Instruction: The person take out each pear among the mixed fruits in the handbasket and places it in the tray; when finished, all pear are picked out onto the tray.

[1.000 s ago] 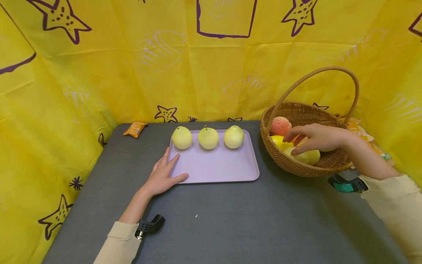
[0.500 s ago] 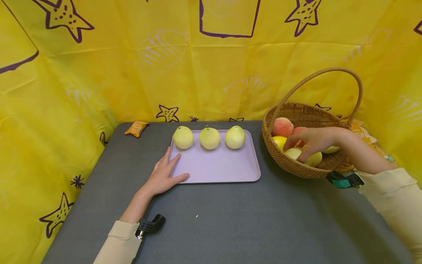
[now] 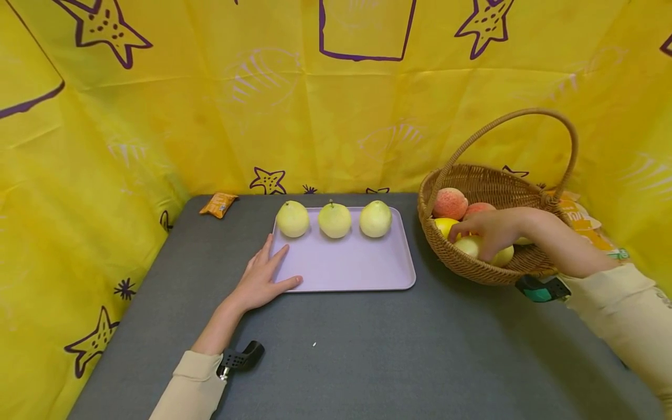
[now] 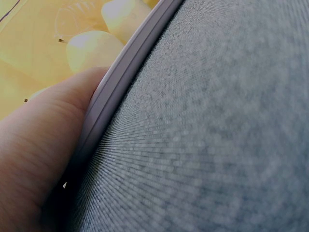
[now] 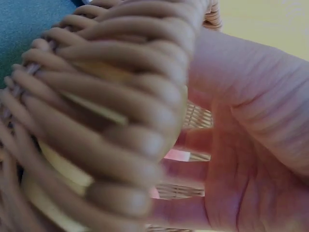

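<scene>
In the head view my left hand (image 3: 259, 280) lies with spread fingers on the left edge of a lilac tray (image 3: 343, 265); the left wrist view shows the thumb (image 4: 72, 96) against its rim. Three pale yellow-green pears stand in a row along the tray's back: left pear (image 3: 292, 220), middle pear (image 3: 334, 221) and right pear (image 3: 375, 219). My right hand (image 3: 501, 228) reaches into a wicker basket (image 3: 457, 265), its fingers and thumb bent around a pale pear (image 3: 468, 246). The basket's weave hides much of this grip in the right wrist view.
Also in the basket are a peach (image 3: 450, 203), a second reddish peach (image 3: 480, 209), a yellow fruit (image 3: 445, 226) and another pale fruit (image 3: 503, 256). The tall basket handle (image 3: 517, 112) arches overhead. An orange packet (image 3: 218, 205) lies at the back left; orange packaging (image 3: 577, 216) sits behind the basket.
My right hand has lowered into the basket, and its fingers have closed around a pale pear. The left hand keeps its place on the tray.
</scene>
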Motion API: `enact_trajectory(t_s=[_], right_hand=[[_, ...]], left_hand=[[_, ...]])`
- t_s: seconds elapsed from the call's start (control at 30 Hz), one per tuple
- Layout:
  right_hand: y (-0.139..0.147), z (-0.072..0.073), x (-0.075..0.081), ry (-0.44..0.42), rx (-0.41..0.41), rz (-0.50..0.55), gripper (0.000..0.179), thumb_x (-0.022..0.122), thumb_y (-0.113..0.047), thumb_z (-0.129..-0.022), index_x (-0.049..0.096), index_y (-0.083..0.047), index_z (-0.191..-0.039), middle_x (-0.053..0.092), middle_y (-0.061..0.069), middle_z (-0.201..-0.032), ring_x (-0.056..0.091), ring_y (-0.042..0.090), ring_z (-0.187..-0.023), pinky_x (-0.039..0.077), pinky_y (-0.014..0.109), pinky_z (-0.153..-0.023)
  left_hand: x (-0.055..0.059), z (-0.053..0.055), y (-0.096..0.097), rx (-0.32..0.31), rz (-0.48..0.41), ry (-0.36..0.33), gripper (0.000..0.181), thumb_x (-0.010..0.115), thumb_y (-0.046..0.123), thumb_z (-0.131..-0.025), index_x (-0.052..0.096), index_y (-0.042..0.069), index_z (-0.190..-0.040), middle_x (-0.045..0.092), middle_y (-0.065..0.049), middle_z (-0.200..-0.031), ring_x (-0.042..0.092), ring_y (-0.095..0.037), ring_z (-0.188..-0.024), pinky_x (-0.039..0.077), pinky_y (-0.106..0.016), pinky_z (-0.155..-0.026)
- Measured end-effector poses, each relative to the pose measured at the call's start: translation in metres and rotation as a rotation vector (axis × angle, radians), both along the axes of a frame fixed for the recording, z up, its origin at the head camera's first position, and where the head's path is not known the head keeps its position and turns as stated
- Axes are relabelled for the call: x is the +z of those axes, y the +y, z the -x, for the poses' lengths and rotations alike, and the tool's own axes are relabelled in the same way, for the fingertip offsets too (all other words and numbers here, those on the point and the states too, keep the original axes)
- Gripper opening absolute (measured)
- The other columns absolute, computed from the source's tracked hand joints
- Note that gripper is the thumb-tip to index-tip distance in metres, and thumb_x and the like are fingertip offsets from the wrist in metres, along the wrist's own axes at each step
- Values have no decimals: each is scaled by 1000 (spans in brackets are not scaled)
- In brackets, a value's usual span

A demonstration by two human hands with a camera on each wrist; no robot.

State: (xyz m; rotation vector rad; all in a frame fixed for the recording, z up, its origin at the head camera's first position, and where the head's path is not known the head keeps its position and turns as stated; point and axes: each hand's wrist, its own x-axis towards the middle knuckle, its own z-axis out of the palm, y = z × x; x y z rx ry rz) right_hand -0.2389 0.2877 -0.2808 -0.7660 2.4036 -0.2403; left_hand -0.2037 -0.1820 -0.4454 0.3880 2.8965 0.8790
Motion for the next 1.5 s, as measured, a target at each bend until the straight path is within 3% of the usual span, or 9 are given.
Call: enact_trajectory(t_s=[0.27, 0.47, 0.7, 0.93, 1.03, 1.3, 1.5], right_hand=[[5, -2, -2, 44, 41, 15, 55, 74, -5, -66, 60, -24, -116, 51, 0, -96, 43, 20, -86, 40, 33, -68], [14, -4, -4, 90, 63, 105, 50, 76, -10, -71, 60, -27, -116, 52, -3, -94, 44, 17, -84, 40, 31, -68], [28, -10, -6, 123, -54, 170, 50, 79, -21, -77, 58, -38, -119, 52, -1, -104, 49, 19, -83, 40, 32, -68], [36, -16, -7, 193, -84, 337, 48, 80, -28, -82, 57, -31, -125, 55, -7, -120, 55, 18, -91, 44, 30, -74], [38, -19, -8, 184, -146, 378, 50, 78, -29, -85, 55, -30, -129, 57, -6, -119, 55, 18, -95, 45, 31, -76], [41, -34, -16, 152, -410, 499, 54, 72, -24, -89, 50, -32, -137, 55, -3, -130, 56, 21, -100, 48, 35, -77], [38, -42, -28, 52, -525, 741, 52, 66, -10, -93, 46, -17, -141, 53, 10, -123, 62, 23, -97, 56, 42, -76]], left_hand=[[-2, 1, -2, -4, 3, 7, 94, 63, 63, -85, 30, 9, -154, -8, -17, -162, 7, -49, -143, 11, -70, -106], [-1, 0, -3, -4, -7, 7, 93, 64, 61, -84, 31, 8, -153, -7, -18, -162, 7, -49, -142, 12, -71, -105], [-1, 1, -2, -6, -12, 5, 93, 63, 63, -84, 30, 10, -154, -8, -16, -162, 7, -48, -143, 11, -70, -106], [0, 0, -3, -9, -9, 1, 93, 63, 62, -85, 29, 9, -154, -8, -17, -162, 6, -49, -143, 10, -70, -106], [1, 0, -4, -6, -7, -3, 93, 63, 62, -85, 29, 9, -154, -9, -17, -162, 6, -50, -143, 10, -70, -106], [1, 1, -4, -13, 0, 3, 92, 63, 60, -86, 30, 9, -154, -9, -17, -162, 6, -49, -142, 10, -70, -106], [-1, 3, -3, -19, 3, 8, 91, 64, 60, -85, 30, 9, -154, -9, -16, -162, 7, -48, -143, 10, -69, -107]])
